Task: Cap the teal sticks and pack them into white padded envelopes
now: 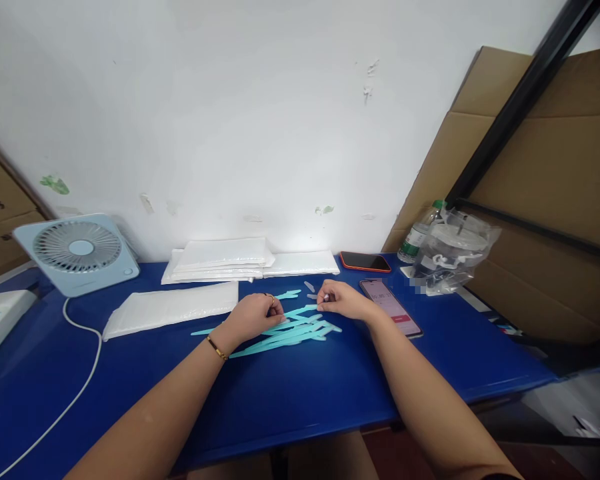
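Observation:
A heap of thin teal plastic strips [285,331] lies on the blue table [290,393], at its middle. My left hand [254,316] rests palm down on the left part of the heap, fingers curled over the strips. My right hand [341,298] is just right of the heap, its fingertips pinched on a small pale piece [324,301]. Two more small pale pieces [309,287] lie on the table just behind the strips.
White padded packs [220,261] are stacked by the wall, one more pack [170,308] lies nearer. A small blue fan [77,252] with a white cable stands left. Two phones [391,307] lie right, beside a water bottle [420,233] and a clear bag [453,257]. Cardboard leans at the right.

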Tool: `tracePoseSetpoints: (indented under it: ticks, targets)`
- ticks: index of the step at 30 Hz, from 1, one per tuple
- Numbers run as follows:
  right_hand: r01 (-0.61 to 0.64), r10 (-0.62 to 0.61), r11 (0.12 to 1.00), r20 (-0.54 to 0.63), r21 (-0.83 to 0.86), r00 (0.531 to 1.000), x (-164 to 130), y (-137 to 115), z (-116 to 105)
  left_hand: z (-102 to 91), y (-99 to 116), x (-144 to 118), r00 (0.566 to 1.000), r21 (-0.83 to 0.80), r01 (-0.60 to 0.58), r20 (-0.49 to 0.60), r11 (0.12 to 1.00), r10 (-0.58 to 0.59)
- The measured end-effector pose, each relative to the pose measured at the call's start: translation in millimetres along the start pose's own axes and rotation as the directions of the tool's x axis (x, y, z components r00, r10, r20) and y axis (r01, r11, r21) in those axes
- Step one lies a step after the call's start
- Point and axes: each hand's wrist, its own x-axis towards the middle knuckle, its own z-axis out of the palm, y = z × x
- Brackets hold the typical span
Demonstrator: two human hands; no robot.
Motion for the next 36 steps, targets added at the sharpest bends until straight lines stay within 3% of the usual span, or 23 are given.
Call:
tracePoseSetpoints:
  ticks: [5, 12, 15, 18, 21, 27, 32, 36]
  targets:
    - [0.019, -0.02, 1.0, -0.052, -0.006, 0.998, 2.9, 2.2, -1.5, -2.4, -7.7, 2.7, 0.996, 0.036, 0.048, -0.075, 0.998, -0.045]
    - [-0.102, 0.087, 0.991, -0.166, -0.083, 0.982, 3.7, 11.6, -5.2, -10.0, -25.9, 1.7, 0.972, 0.122, 0.158, -0.197, 0.98, -0.132]
    - [-0.031, 0.027, 0.998, -0.069, -0.049, 0.997, 1.2, 3.8, -4.0, -9.2, -19.6, -0.3, 0.979, 0.092, 0.114, -0.182, 0.989, -0.096]
    - [0.032, -0.031, 0.999, 0.076, -0.005, 0.997, 0.4, -2.7, 0.7, -5.4, -7.6, -2.6, 0.998, 0.035, 0.01, -0.064, 0.999, -0.008]
    - [0.032, -0.032, 0.999, 0.113, 0.002, 0.993, 1.4, -4.3, 5.9, -0.8, 1.2, -3.4, 0.999, 0.025, -0.04, 0.002, 0.999, 0.04]
    - [0.004, -0.003, 0.999, -0.023, 0.047, 1.0, 3.6, -1.3, 2.0, -3.7, -4.2, -0.2, 0.994, 0.126, 0.025, -0.106, 0.992, -0.011]
    - [-0.123, 0.112, 0.991, -0.185, -0.048, 0.976, 6.2, 6.0, -3.3, -12.6, -19.5, -0.8, 0.976, 0.167, 0.121, -0.2, 0.978, -0.087]
    - [-0.09, 0.08, 0.993, -0.14, -0.071, 0.987, 1.2, 3.4, -3.9, -7.1, -14.0, 1.0, 0.989, 0.105, 0.014, -0.15, 0.994, 0.002]
